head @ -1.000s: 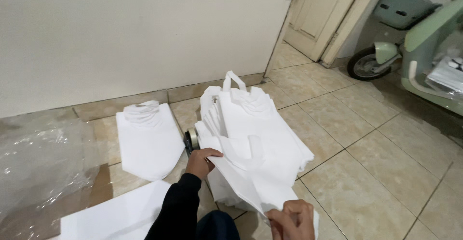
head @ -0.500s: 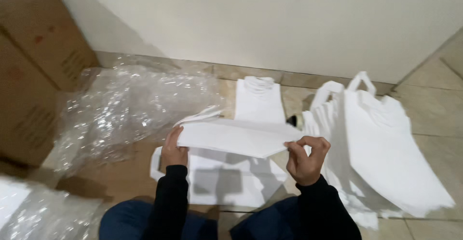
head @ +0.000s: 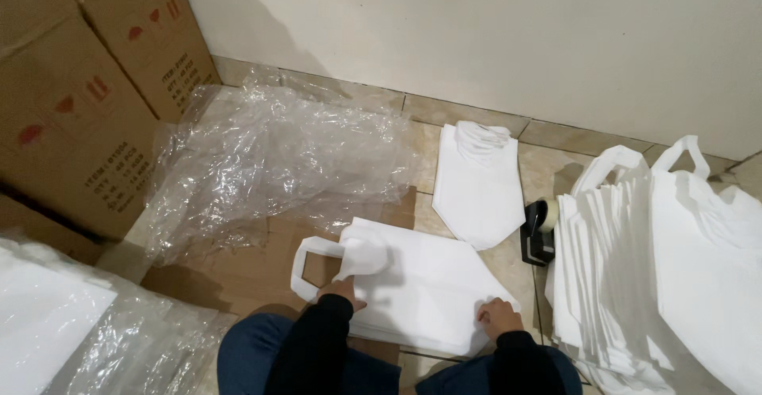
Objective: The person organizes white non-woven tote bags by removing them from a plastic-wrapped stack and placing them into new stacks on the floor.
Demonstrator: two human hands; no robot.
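A flat stack of white fabric bags [head: 421, 284] with looped handles lies on the floor in front of my knees. My left hand [head: 343, 292] presses on the stack near the handles, fingers resting on the top bag. My right hand [head: 498, 316] rests on the stack's right corner with the fingers curled. Neither hand lifts anything. A second folded pile of white bags [head: 475, 181] lies farther back near the wall.
A large heap of white bags with handles [head: 667, 260] fills the right side. A black tape dispenser [head: 538, 235] stands between the piles. Crumpled clear plastic sheet [head: 270, 165] covers the floor to the left, with brown cardboard boxes [head: 79, 101] behind it. More wrapped white material [head: 55, 323] sits at bottom left.
The white bag I held up between both hands now lies flat on the stack. Both hands have come down onto it. My view has tilted down and left.
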